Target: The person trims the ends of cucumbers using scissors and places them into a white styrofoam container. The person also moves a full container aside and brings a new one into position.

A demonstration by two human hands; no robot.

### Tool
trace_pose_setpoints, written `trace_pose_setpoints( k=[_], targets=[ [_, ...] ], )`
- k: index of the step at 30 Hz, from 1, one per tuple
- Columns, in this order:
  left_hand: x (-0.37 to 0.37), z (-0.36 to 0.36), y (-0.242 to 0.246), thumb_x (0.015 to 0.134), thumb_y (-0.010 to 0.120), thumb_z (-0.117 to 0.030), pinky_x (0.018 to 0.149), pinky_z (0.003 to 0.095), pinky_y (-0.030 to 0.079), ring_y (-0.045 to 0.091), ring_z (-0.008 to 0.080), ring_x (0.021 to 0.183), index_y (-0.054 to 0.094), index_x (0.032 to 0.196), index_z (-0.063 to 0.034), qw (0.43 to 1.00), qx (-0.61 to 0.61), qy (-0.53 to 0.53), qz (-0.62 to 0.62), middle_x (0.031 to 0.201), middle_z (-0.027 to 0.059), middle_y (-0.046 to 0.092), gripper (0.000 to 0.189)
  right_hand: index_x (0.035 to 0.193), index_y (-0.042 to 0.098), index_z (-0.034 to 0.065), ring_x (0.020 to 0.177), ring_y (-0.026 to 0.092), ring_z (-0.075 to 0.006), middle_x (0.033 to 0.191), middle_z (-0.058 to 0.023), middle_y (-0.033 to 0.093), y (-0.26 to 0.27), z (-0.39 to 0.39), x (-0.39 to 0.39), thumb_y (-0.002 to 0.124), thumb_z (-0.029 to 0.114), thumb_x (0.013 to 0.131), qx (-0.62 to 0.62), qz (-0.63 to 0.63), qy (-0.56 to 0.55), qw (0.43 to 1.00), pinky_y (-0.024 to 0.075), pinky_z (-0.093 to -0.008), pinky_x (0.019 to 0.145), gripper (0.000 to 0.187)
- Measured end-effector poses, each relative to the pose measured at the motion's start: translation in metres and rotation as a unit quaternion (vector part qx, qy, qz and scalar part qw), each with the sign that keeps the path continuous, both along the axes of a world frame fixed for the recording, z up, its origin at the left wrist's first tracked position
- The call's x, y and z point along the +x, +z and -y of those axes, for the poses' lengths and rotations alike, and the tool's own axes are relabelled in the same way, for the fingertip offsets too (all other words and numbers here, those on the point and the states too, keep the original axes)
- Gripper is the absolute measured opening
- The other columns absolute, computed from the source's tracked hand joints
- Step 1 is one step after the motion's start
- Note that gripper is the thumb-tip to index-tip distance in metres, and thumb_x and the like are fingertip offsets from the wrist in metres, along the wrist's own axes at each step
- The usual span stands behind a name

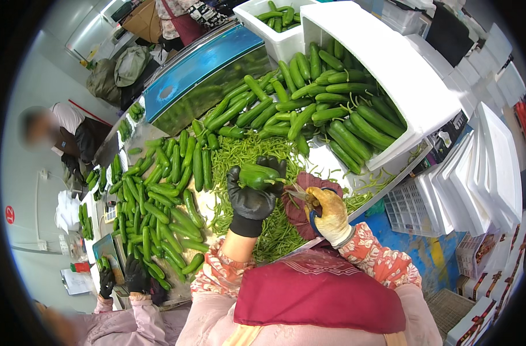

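Note:
My left hand [250, 205], in a black glove, is turned palm up around a few short cucumbers [256, 176], their stem ends towards the right. In a stained pale work glove, my right hand [332, 214] grips a pair of scissors [298, 193] with dark blue handles. The blades point left, close to the cucumber stems; whether they touch one cannot be told. Beneath both hands spreads a heap of thin green cut stems [271, 242]. A crumpled maroon cloth [296, 220] lies under the scissors, at the table's near edge.
A white foam box [375, 34] lies on its side, cucumbers [302, 108] spilling from it. Many more cucumbers [159, 207] cover the table's left. A blue-topped metal box [202, 65] stands behind. A co-worker's black-gloved hand [137, 274] is at lower left. Foam lids [462, 181] lean at right.

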State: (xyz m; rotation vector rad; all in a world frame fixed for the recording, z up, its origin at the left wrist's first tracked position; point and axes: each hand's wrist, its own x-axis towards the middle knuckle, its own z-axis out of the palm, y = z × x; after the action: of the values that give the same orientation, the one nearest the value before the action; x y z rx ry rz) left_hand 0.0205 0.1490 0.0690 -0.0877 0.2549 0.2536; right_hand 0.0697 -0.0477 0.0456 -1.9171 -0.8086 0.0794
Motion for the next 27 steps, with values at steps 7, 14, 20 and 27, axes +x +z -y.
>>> trace_pose_setpoints(
  k=[7, 14, 20, 27],
  targets=[
    [-0.016, 0.007, -0.02, 0.079, 0.057, -0.047, 0.104, 0.0529, 0.037, 0.045, 0.0368, 0.122, 0.051, 0.119, 0.0052, 0.997, 0.0, -0.059, 0.058, 0.121, 0.022, 0.055, 0.066, 0.108, 0.062, 0.0042, 0.078, 0.066, -0.0258, 0.086, -0.014, 0.066, -0.009, -0.018, -0.006, 0.071, 0.006, 0.075, 0.037, 0.004, 0.01, 0.999, 0.0514, -0.0312, 0.067, 0.035],
    [-0.025, -0.003, -0.045, 0.077, 0.06, -0.045, 0.107, 0.0495, 0.032, 0.045, 0.0361, 0.12, 0.051, 0.116, 0.0069, 0.999, -0.013, 0.012, 0.039, 0.121, 0.0207, 0.054, 0.065, 0.112, 0.06, 0.0071, 0.084, 0.065, -0.0311, 0.097, -0.0145, 0.065, 0.003, -0.021, -0.013, 0.069, 0.013, 0.076, 0.033, -0.003, 0.029, 0.999, 0.0514, -0.0372, 0.071, 0.037],
    [-0.035, -0.015, -0.055, 0.076, 0.061, -0.045, 0.103, 0.0487, 0.039, 0.051, 0.0372, 0.111, 0.052, 0.114, 0.007, 1.0, 0.013, 0.022, -0.014, 0.118, 0.022, 0.055, 0.065, 0.113, 0.061, 0.0067, 0.081, 0.066, -0.0279, 0.093, -0.0143, 0.066, 0.005, -0.024, -0.012, 0.068, 0.012, 0.079, 0.005, -0.122, 0.06, 0.991, 0.0513, -0.0343, 0.069, 0.035],
    [-0.078, -0.145, -0.035, 0.087, 0.052, -0.038, 0.104, 0.0494, 0.038, 0.051, 0.0365, 0.113, 0.051, 0.121, 0.0025, 0.903, 0.116, 0.405, -0.086, 0.124, 0.0207, 0.054, 0.053, 0.115, 0.059, 0.0015, 0.08, 0.061, -0.0148, 0.093, -0.011, 0.065, -0.02, 0.018, -0.004, 0.072, 0.015, 0.079, -0.007, -0.146, 0.004, 0.989, 0.05, -0.0274, 0.072, 0.041]
  ],
)
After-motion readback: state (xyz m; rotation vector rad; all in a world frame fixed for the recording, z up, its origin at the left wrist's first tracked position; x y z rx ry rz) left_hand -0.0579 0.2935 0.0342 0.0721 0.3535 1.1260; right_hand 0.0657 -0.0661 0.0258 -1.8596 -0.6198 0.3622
